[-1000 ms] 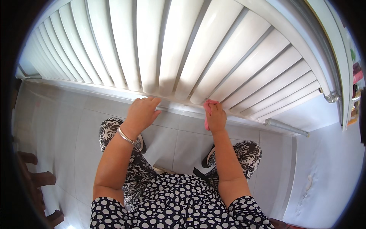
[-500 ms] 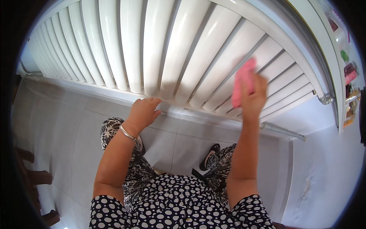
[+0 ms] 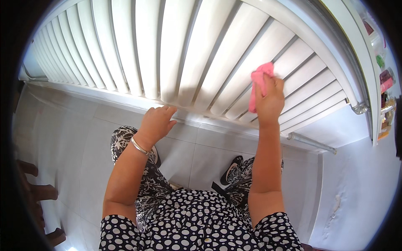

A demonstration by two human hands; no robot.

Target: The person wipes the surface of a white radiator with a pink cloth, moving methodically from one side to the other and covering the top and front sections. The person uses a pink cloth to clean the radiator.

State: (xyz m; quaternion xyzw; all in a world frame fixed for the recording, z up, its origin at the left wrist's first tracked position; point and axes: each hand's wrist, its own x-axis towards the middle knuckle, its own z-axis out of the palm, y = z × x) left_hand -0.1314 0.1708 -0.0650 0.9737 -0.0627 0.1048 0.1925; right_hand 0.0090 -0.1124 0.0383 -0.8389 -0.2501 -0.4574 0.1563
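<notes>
A white radiator (image 3: 171, 54) with upright rounded bars spans the upper part of the view. My right hand (image 3: 270, 100) grips a pink cloth (image 3: 260, 79) and presses it against the bars on the radiator's right half. Part of the cloth is hidden under my palm and fingers. Near the radiator's lower edge, left of the middle, my left hand (image 3: 156, 123) hovers with its fingers loosely bent and the thumb apart. Nothing is in it, and a silver bangle (image 3: 139, 145) circles that wrist.
A metal pipe (image 3: 312, 143) runs from the radiator's lower right toward the white wall (image 3: 356, 180). Small bottles and packages (image 3: 385, 79) line a shelf at the far right. Brown wooden legs (image 3: 44, 192) stand at the lower left on grey floor tiles (image 3: 96, 154).
My right hand has moved a little to the left across the bars with the pink cloth. My left hand stays almost where it was.
</notes>
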